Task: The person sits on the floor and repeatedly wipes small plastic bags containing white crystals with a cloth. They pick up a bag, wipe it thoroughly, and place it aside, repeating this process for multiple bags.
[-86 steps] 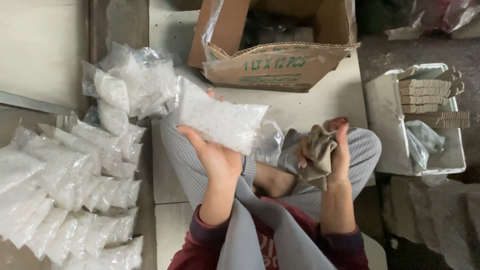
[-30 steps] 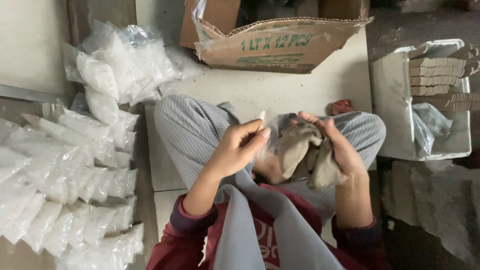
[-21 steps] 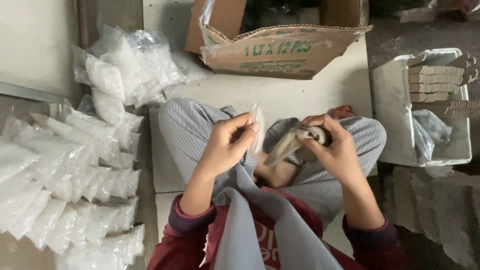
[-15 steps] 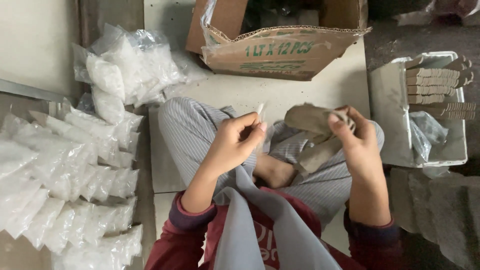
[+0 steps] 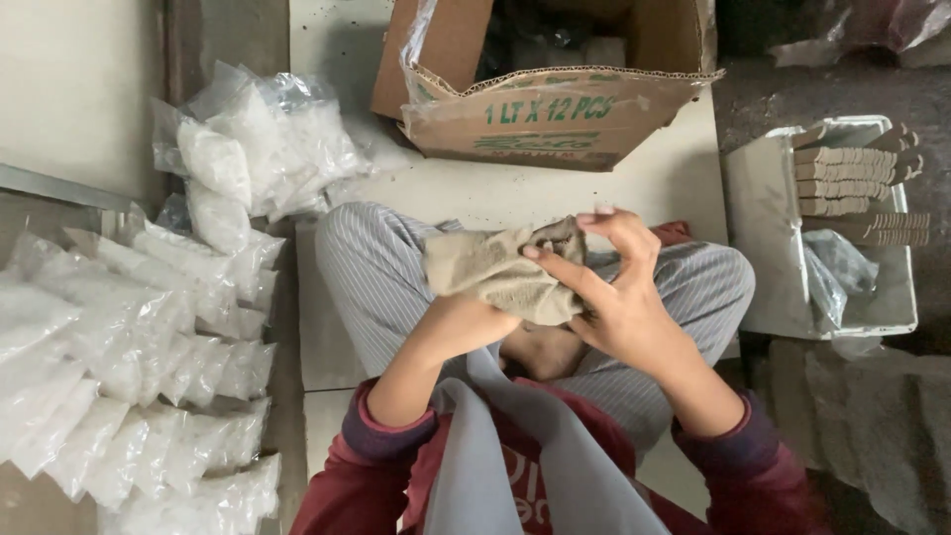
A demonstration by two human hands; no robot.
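Note:
I sit cross-legged on the floor with both hands raised over my lap. A crumpled beige cloth piece (image 5: 490, 269), like a sock or glove, is stretched between them. My left hand (image 5: 458, 329) is mostly hidden under the cloth and grips it from below. My right hand (image 5: 616, 289) pinches the cloth's right end, with its fingers spread across the top. The cloth hangs above my striped trouser legs (image 5: 367, 282).
An open cardboard box (image 5: 555, 114) with a plastic liner stands ahead. Several clear bags of white material (image 5: 149, 327) lie in rows on the left, with a heap of them (image 5: 267, 149) beyond. A white tray (image 5: 763, 248) on the right holds stacked brown card pieces (image 5: 852, 183).
My left hand earlier held a filled clear bag, then a thin clear piece. Now it has gone under the beige cloth, which my right hand has brought left across my lap.

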